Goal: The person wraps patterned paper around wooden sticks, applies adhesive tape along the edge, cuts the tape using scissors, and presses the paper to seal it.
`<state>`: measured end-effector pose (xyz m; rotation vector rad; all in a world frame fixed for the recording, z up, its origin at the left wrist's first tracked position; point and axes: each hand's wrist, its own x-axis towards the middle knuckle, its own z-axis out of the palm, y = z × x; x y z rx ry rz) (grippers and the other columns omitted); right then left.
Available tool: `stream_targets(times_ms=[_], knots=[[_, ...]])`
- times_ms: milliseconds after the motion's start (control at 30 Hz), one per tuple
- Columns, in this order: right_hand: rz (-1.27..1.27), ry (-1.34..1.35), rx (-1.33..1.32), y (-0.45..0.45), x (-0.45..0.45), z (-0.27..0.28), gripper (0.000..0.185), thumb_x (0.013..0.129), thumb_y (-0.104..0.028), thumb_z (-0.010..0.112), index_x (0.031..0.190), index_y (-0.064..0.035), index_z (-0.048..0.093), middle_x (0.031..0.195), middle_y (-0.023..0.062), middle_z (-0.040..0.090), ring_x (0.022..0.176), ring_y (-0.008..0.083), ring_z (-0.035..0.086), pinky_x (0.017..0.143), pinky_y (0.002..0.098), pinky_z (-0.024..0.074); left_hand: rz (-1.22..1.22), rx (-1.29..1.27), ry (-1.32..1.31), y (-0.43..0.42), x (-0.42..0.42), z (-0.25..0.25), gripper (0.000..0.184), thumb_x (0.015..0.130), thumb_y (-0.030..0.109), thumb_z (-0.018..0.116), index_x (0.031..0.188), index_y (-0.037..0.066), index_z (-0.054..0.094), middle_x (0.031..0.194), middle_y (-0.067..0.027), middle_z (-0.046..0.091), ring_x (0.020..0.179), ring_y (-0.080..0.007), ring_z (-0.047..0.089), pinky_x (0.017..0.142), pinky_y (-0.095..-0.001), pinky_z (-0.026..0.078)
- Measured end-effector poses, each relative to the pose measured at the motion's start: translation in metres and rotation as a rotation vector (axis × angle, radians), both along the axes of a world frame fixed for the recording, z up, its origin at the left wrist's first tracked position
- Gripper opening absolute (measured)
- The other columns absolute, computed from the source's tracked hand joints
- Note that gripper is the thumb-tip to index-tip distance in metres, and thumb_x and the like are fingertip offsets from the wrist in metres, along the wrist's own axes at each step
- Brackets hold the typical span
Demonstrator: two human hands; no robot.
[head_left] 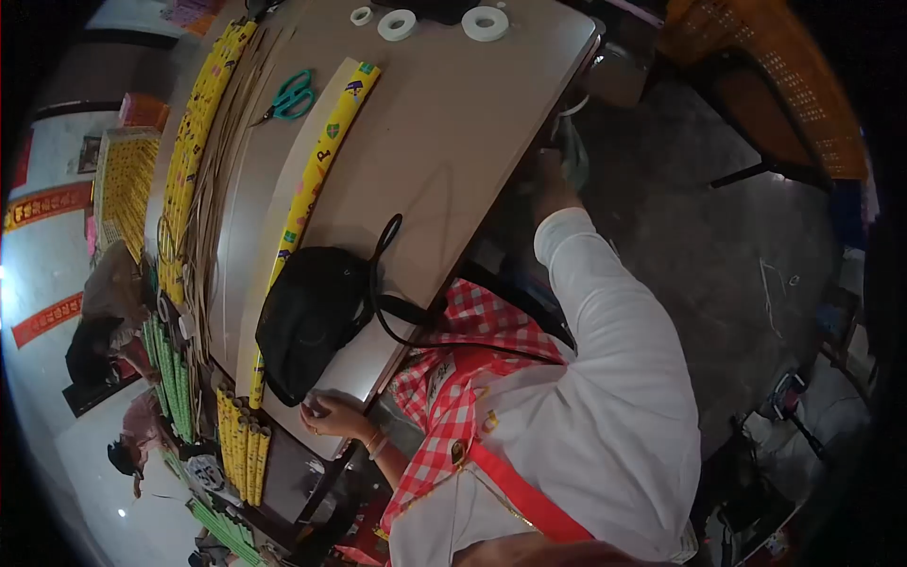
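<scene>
My left hand is at the near table edge with its fingers curled together. Anything between the fingertips is too small to make out. Beside it lies a long yellow printed paper roll, with a pale strip along one side. A black bag-like thing with a looped cord covers part of the roll. My right hand hangs past the table's other edge, in shadow. A greenish, see-through thing is next to it; whether I hold it cannot be told, as the fingers are dim.
On the table are teal-handled scissors, white tape rolls, brown strips and yellow rolls. More yellow rolls and green rolls lie beyond. Other people are on the far side. An orange chair stands nearby.
</scene>
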<state>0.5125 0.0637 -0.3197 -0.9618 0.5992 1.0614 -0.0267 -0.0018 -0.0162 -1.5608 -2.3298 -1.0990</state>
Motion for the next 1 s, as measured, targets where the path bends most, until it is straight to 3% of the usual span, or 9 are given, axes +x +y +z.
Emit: stream_targets(times_ms=[133,267,333,433,567,700,833,867,1000], knots=[[0.177,-0.153,-0.493,-0.028,0.011,0.007,0.026,0.083,-0.016,0.053,0.104,0.0001,0.054,0.097,0.0146,0.055,0.079,0.0254,0.054,0.066,0.0383,0.0446,0.041,-0.09,0.192,-0.001,0.012,0.01,0.038,0.084,0.012,0.056,0.116,-0.006,0.047,0.118,-0.0202,0.044,0.109,-0.0339,0.045,0.09,-0.0426,0.039],[0.319,-0.194,-0.654,-0.035,0.005,0.025,0.029,0.081,-0.017,0.055,0.104,0.0012,0.055,0.1,0.0167,0.056,0.081,0.028,0.055,0.067,0.041,0.0453,0.034,-0.104,0.154,0.0,0.003,0.006,0.038,0.084,0.012,0.056,0.116,-0.006,0.047,0.118,-0.0207,0.045,0.109,-0.0342,0.044,0.09,-0.0424,0.04],[0.317,-0.197,-0.622,-0.038,-0.002,0.045,0.03,0.08,-0.017,0.056,0.104,0.0017,0.056,0.102,0.0177,0.056,0.082,0.0292,0.056,0.067,0.0423,0.0457,0.014,-0.076,0.066,0.0,0.0,0.004,0.039,0.084,0.011,0.057,0.117,-0.006,0.047,0.117,-0.0213,0.045,0.109,-0.0344,0.044,0.09,-0.0424,0.04],[0.005,-0.121,-0.053,-0.049,-0.018,0.07,0.021,0.083,-0.016,0.056,0.099,-0.0017,0.056,0.092,0.0082,0.055,0.072,0.0174,0.05,0.061,0.0308,0.0409,0.017,-0.084,0.082,0.001,-0.007,0.0,0.04,0.084,0.012,0.056,0.117,-0.006,0.046,0.119,-0.0216,0.043,0.109,-0.0346,0.044,0.091,-0.0418,0.04],[-0.073,-1.034,-0.33,-0.07,-0.014,0.198,0.026,0.089,-0.023,0.055,0.099,0.0011,0.054,0.086,0.0045,0.054,0.074,0.0117,0.051,0.065,0.0259,0.0435,0.033,-0.089,0.007,0.001,-0.003,0.0,0.046,0.083,0.013,0.057,0.122,-0.006,0.041,0.124,-0.0203,0.037,0.105,-0.0314,0.048,0.09,-0.0369,0.042],[-0.163,-1.563,0.037,-0.014,0.025,0.308,0.024,0.086,-0.019,0.06,0.103,-0.0019,0.054,0.094,0.0037,0.052,0.078,0.0121,0.05,0.075,0.0263,0.0428,0.047,-0.054,0.2,-0.002,-0.009,-0.008,0.041,0.087,0.015,0.056,0.122,-0.003,0.044,0.122,-0.0201,0.039,0.1,-0.0294,0.049,0.085,-0.0364,0.043],[0.528,-2.284,-0.341,0.102,0.067,0.346,0.071,0.075,-0.047,0.066,0.124,-0.0018,0.044,0.12,0.0161,0.046,0.11,0.0309,0.047,0.091,0.0408,0.0403,0.021,0.032,0.009,0.0,0.007,0.0,0.041,0.086,0.017,0.058,0.121,-0.002,0.045,0.121,-0.0184,0.04,0.103,-0.031,0.048,0.087,-0.0379,0.042],[0.531,-2.306,-0.318,0.129,0.078,0.339,0.071,0.075,-0.047,0.066,0.124,-0.0018,0.044,0.12,0.0161,0.046,0.11,0.0309,0.047,0.091,0.0408,0.0403,0.044,0.038,-0.005,-0.001,0.009,0.001,0.041,0.086,0.017,0.058,0.121,-0.002,0.045,0.121,-0.0184,0.04,0.103,-0.031,0.048,0.087,-0.0379,0.042],[1.405,-2.018,-0.578,0.189,0.106,0.354,0.116,0.052,-0.061,0.074,0.137,0.0006,0.024,0.133,0.0239,0.032,0.124,0.0394,0.032,0.101,0.0435,0.0317,0.097,0.021,0.098,-0.002,0.015,0.009,0.038,0.083,0.008,0.058,0.116,-0.005,0.047,0.12,-0.0169,0.042,0.106,-0.0304,0.048,0.092,-0.0368,0.04]])
